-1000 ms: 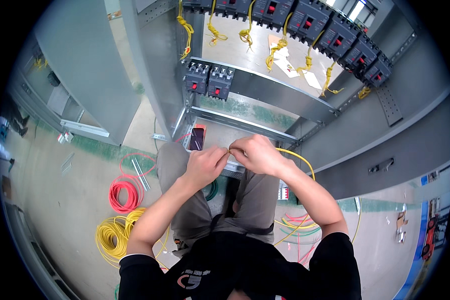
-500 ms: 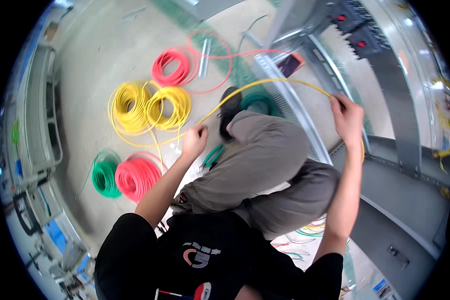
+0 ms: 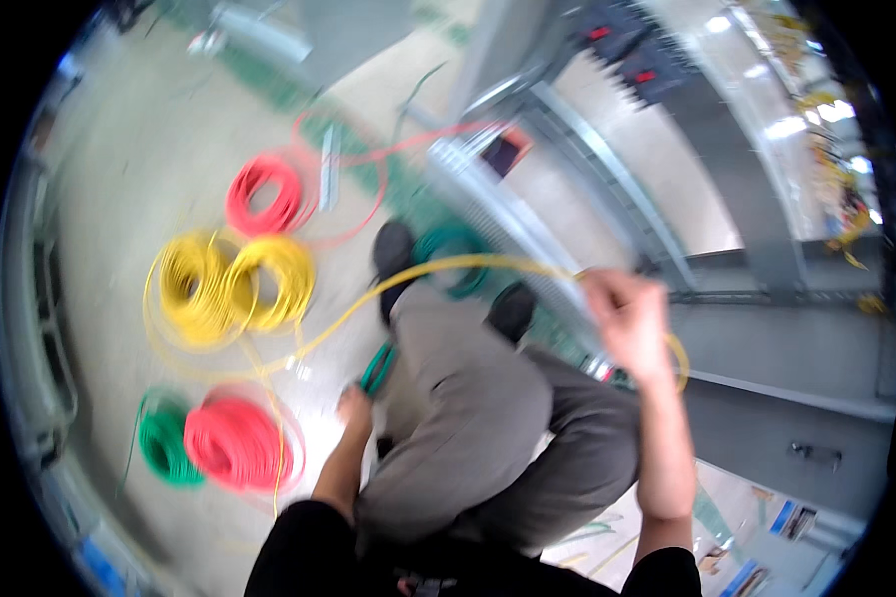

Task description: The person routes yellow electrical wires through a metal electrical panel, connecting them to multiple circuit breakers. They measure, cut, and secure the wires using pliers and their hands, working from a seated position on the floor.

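Note:
My right hand [image 3: 627, 323], blurred, is closed round a yellow wire [image 3: 438, 266] beside the grey metal frame. From there the wire arcs left over my shoes and down to the floor near the yellow coils [image 3: 191, 289]; a short loop of it shows behind my right wrist. My left hand [image 3: 353, 406] is low by my left leg, at the near end of a green-handled hand tool [image 3: 376, 368], perhaps pliers. It seems to touch the tool, but blur hides whether its fingers have closed on it.
On the floor at left lie a red coil [image 3: 265, 195], a green coil [image 3: 167, 444] and a larger red coil [image 3: 234, 445]. Another green coil [image 3: 451, 259] sits by my shoe. A grey metal cabinet frame [image 3: 538, 219] stands at right. A metal strip [image 3: 330, 169] lies near the red wire.
My left hand has let go of the yellow wire and moved down to the green-handled tool. My right hand still holds the wire. The whole view has shifted.

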A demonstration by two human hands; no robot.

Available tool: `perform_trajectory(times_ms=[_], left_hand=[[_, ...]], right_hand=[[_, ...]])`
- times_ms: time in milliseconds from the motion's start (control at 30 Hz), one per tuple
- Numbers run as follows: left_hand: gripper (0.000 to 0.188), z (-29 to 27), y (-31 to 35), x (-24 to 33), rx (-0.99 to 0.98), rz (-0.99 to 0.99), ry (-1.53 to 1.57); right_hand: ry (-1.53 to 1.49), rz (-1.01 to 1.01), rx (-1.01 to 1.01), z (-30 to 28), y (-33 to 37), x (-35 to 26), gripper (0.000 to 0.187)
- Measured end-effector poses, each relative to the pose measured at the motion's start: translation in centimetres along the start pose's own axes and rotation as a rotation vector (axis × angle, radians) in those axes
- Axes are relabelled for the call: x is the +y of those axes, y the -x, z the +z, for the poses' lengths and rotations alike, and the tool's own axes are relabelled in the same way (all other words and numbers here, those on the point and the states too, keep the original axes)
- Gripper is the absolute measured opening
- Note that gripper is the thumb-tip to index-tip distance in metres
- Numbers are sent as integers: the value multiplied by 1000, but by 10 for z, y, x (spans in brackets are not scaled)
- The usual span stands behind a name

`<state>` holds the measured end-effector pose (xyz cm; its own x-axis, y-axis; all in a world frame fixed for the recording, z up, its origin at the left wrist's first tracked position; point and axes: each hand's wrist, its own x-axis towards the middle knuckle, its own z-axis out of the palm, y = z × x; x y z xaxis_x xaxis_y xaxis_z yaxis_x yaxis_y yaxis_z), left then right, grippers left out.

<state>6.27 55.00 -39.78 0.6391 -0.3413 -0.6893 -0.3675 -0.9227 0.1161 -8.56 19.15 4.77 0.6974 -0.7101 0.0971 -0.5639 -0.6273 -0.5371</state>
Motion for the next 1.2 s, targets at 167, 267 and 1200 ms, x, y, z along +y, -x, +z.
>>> perform_trajectory(times_ms=[167, 267, 1200], left_hand=[[23, 1, 0, -89, -10, 149, -47], [31, -69, 20, -86, -117, 43, 320], [21, -337, 204, 230, -550, 725, 1056]], right_hand=[[-24, -145, 44, 11, 7, -18, 11], [109, -121, 5, 10, 3, -18, 16], [23, -98, 140, 36, -36, 2, 17]])
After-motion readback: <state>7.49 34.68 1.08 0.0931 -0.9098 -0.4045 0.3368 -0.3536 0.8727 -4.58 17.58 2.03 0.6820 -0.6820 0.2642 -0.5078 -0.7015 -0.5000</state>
